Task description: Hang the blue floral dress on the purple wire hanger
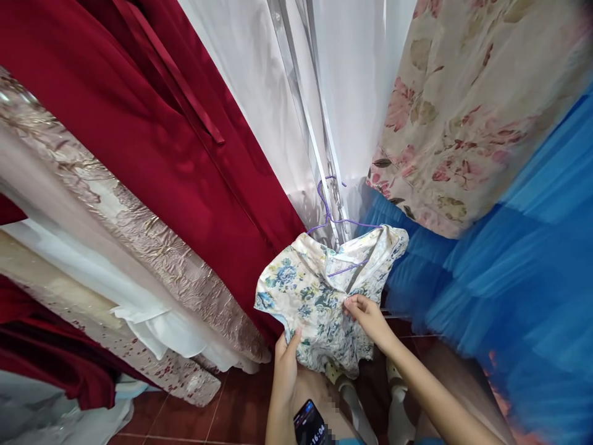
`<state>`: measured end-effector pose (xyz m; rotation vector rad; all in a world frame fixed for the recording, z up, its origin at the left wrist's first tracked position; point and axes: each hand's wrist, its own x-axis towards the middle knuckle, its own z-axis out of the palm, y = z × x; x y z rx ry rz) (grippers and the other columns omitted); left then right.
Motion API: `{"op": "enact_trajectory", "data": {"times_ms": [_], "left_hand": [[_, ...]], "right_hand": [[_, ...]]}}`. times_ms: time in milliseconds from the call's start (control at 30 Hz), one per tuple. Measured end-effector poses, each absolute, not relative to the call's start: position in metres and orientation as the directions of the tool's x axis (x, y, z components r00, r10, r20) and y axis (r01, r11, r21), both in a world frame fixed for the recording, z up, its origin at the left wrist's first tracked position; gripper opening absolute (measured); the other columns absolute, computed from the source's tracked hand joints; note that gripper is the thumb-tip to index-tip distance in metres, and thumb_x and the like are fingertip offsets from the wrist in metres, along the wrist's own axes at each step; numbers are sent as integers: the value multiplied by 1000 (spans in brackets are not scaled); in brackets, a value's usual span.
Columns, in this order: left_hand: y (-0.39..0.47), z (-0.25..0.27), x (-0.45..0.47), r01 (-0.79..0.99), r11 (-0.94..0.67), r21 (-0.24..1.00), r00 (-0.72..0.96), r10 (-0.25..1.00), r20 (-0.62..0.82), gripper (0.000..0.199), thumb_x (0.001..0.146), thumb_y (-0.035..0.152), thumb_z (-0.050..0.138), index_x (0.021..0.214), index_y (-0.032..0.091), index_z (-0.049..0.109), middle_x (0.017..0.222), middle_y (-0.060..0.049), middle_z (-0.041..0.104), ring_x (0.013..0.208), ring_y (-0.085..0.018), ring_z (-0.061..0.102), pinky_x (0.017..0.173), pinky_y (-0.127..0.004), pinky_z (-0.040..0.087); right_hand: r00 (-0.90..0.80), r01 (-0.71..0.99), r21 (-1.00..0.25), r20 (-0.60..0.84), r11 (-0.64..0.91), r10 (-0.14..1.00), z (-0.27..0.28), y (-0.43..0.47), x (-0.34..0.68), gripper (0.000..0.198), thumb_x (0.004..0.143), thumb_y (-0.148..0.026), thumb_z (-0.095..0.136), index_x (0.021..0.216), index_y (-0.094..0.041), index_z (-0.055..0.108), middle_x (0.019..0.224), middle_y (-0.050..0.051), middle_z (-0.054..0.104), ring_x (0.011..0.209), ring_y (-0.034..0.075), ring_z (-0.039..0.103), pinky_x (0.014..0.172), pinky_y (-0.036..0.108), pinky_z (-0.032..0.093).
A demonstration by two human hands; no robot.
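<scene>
A short-sleeved floral blouse (306, 296), cream with blue and yellow flowers, hangs on a purple wire hanger (328, 216) in front of me. My left hand (286, 361) grips the blouse's lower left side, thumb in front and the other fingers hidden behind the cloth. At the bottom of the open neckline, my right hand (364, 314) pinches the front edge of the blouse between thumb and fingers. Whether a button lies in that pinch is too small to tell.
Long dark red cloth (185, 185) hangs to the left beside pinkish textured fabric (152, 241). White ribbons (301, 105) hang behind the hanger. Floral cloth (445, 136) and blue tulle (519, 266) hang at the right. A phone (309, 423) lies near my lap, above red floor tiles (185, 414).
</scene>
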<state>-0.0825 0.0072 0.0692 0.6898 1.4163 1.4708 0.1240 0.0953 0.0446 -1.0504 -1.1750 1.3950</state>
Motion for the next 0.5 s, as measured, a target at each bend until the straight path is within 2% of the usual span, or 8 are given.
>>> {"op": "enact_trajectory", "data": {"times_ms": [133, 267, 400, 500], "left_hand": [[6, 56, -88, -242, 169, 955, -510, 816, -274, 41, 71, 33, 73, 108, 16, 69, 113, -8, 70, 124, -29, 55, 106, -40, 40], [8, 50, -84, -198, 195, 960, -583, 765, -276, 34, 72, 30, 66, 103, 17, 68, 111, -7, 70, 120, -28, 57, 101, -36, 44], [11, 49, -72, -217, 251, 943, -520, 788, -330, 34, 75, 30, 62, 107, 19, 66, 113, -7, 69, 115, -28, 60, 98, -39, 46], [12, 51, -65, -93, 267, 959, -521, 808, -276, 33, 79, 35, 64, 108, 22, 67, 116, -7, 68, 117, -30, 59, 101, -44, 43]], "right_hand": [[-130, -169, -983, -52, -74, 990, 47, 93, 124, 30, 81, -44, 60, 64, -20, 55, 59, 0, 58, 49, 13, 45, 51, 27, 33], [-150, -166, -982, -65, -90, 987, 58, 75, 119, 28, 81, -36, 59, 59, -21, 51, 52, -3, 53, 47, 12, 42, 49, 26, 31], [-257, -124, -990, -26, -60, 966, 76, 64, 114, 22, 83, -32, 59, 65, -20, 56, 54, -3, 56, 48, 12, 44, 50, 25, 33], [-233, -79, -996, -19, -38, 972, 82, 68, 122, 23, 83, -31, 57, 64, -20, 55, 53, -4, 54, 48, 12, 42, 50, 25, 31]]}}
